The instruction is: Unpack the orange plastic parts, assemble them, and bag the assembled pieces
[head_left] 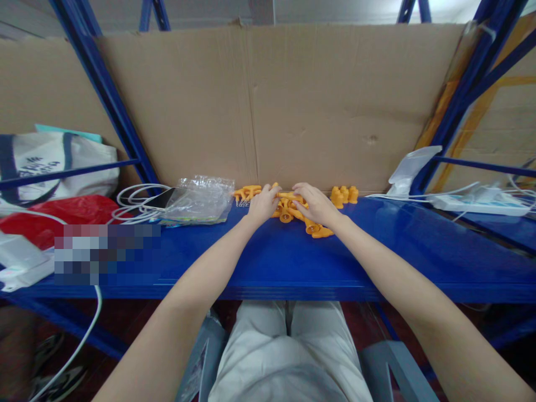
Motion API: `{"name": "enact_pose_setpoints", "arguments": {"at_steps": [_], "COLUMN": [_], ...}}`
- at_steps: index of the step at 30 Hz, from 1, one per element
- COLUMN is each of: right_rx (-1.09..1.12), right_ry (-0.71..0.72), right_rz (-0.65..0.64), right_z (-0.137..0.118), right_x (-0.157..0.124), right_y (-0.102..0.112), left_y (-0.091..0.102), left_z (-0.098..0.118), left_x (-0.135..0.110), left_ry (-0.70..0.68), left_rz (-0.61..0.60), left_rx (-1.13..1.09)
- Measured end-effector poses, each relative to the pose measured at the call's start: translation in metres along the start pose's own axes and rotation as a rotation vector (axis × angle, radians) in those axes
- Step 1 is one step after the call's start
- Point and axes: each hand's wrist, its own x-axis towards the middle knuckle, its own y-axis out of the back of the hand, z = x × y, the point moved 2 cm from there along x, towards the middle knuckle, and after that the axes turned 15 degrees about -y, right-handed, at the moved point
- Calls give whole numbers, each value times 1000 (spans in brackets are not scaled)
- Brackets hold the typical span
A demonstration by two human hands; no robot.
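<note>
A pile of small orange plastic parts (312, 226) lies at the back of a blue shelf (293, 262), against a cardboard sheet. My left hand (263, 205) and my right hand (315, 204) meet over the pile, and both pinch one orange piece (288, 196) held between them. A forked orange part (248, 192) lies just left of my left hand. Three upright orange caps (344, 195) stand to the right of my right hand.
A clear plastic bag (201, 200) covers a phone (161, 199) with coiled white cable (134, 196) at the left. A red bag (58, 215) and a tote bag (54, 164) sit further left. A white power strip (481, 204) lies at the right. Blue rack struts (104, 95) flank the cardboard (314, 106).
</note>
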Motion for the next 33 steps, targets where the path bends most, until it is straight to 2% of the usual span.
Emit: {"name": "enact_pose_setpoints", "arguments": {"at_steps": [5, 9, 13, 16, 23, 25, 28, 31, 33], "right_rx": [-46, -36, -18, -68, -248, -175, 106, 399, 491], "right_ry": [-200, -302, -324, -321, -344, -360, -410, -501, -552], "right_rz": [-105, -182, -240, -212, -203, -199, -249, -472, -574], "right_z": [14, 22, 24, 22, 6, 4, 4, 5, 4], "right_x": [0, -1, -1, 1, 7, 7, 5, 1, -1], "right_y": [-3, -9, -20, -23, -9, -5, -1, 1, 3], "left_y": [2, 3, 2, 1, -1, -1, 0, 3, 5], "left_z": [2, 6, 6, 4, 0, -1, -2, 2, 6], "left_x": [-2, -2, -2, -1, 3, 3, 1, -1, -1], "left_ry": [-1, -14, -17, -1, 7, -9, -54, -109, -141], "left_rz": [-24, -42, -41, -18, 61, 78, 97, 114, 131], "left_rx": [46, 61, 58, 23, -52, -43, 8, 47, 46]}}
